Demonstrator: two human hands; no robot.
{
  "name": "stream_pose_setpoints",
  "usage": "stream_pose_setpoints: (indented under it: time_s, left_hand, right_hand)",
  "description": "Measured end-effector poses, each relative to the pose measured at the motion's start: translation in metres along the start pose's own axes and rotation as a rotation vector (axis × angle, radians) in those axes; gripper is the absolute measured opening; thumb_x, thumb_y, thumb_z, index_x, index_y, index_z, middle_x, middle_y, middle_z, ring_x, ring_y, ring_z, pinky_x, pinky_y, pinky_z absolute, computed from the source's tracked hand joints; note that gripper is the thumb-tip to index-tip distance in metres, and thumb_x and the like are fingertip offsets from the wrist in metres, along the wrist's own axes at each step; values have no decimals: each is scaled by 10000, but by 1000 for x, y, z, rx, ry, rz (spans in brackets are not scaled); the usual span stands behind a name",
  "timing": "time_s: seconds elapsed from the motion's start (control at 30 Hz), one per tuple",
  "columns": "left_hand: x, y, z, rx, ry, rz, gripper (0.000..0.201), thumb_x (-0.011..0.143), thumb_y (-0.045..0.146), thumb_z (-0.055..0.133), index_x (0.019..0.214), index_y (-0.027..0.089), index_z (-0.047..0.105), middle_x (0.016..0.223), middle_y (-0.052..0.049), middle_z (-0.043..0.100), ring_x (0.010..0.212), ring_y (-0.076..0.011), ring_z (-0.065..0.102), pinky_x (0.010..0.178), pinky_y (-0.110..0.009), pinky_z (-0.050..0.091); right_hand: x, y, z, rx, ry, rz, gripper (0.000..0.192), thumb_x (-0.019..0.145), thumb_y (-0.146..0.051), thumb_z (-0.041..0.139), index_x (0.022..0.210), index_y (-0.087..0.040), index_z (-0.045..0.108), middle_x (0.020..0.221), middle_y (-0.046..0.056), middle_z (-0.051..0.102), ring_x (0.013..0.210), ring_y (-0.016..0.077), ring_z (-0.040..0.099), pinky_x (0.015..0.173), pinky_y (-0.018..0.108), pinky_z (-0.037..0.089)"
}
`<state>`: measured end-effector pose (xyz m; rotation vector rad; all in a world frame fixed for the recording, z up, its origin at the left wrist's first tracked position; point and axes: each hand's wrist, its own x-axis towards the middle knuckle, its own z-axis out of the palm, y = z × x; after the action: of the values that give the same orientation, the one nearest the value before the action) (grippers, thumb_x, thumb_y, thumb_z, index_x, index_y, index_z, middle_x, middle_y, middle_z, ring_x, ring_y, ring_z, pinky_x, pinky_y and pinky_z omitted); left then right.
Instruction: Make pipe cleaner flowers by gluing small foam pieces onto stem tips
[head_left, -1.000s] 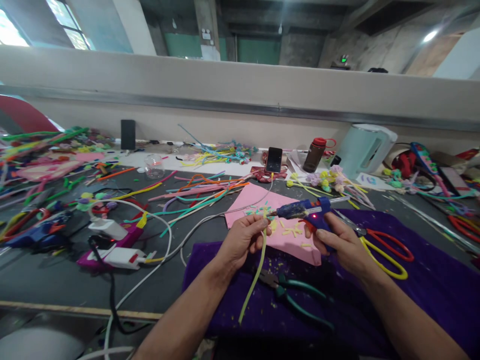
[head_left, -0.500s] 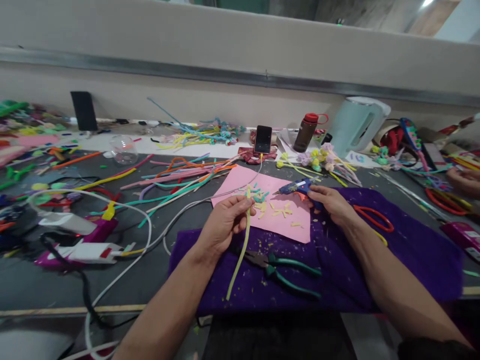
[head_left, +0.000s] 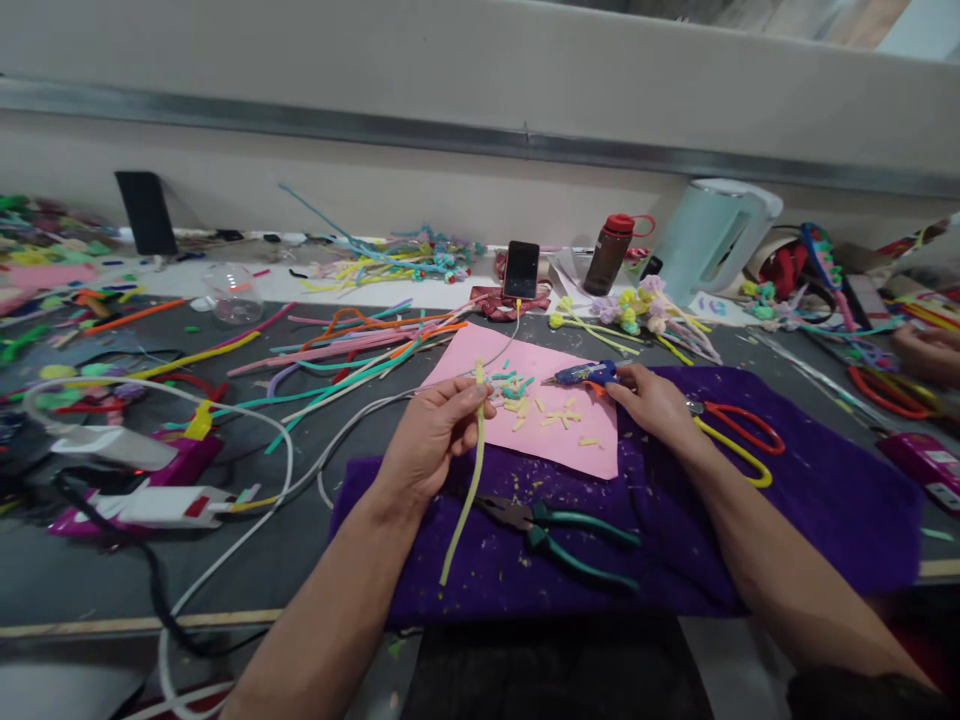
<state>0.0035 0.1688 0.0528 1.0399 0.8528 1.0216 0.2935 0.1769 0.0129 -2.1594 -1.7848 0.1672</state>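
- Pipe cleaner [head_left: 466,470], pale yellow-green, is pinched near its top end by the left hand [head_left: 431,435], over the near-left edge of the pink sheet [head_left: 525,360] on the counter [head_left: 337,540].
- Its long axis runs nearly upright in the view: the top end points far, just above the fingertips, and the free tail hangs toward the near side, over the purple cloth [head_left: 825,500].
- Right hand [head_left: 652,405] is clenched around the blue glue gun [head_left: 581,374], which lies low on the pink sheet with its nozzle pointing left, toward the cut yellow and teal bits [head_left: 540,412].
- By my judgement the step in hand is gluing at the stem's top end; the next move would call for bringing nozzle and stem tip together, as they are apart now.
- Green-handled pliers [head_left: 559,530] lie on the cloth just right of the tail; red-and-yellow scissors [head_left: 739,440] lie right of the right hand.
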Motion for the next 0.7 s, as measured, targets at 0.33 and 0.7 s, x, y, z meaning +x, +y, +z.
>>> stream_pose_setpoints:
  time_s: [0.33,0.7]
  left_hand:
    - [7,8,-16,-53,128,87,174,705,271,643,733,106,599,598,24,557,345,12,357,296,-125,187]
    - [6,7,-19,-69,82,75,199,706,306,632,697,114,578,609,26,565,332,17,338,293,-136,172]
  right_hand:
    - [-24,-30,-20,-249,133,-237,290,860,-394,418,987,-231,621,932,47,646,800,185,605,575,250,362]
    - [3,-118,13,-424,-96,-770,262,868,-180,408,1058,-196,588,995,99,572,873,208,522,674,277,382]
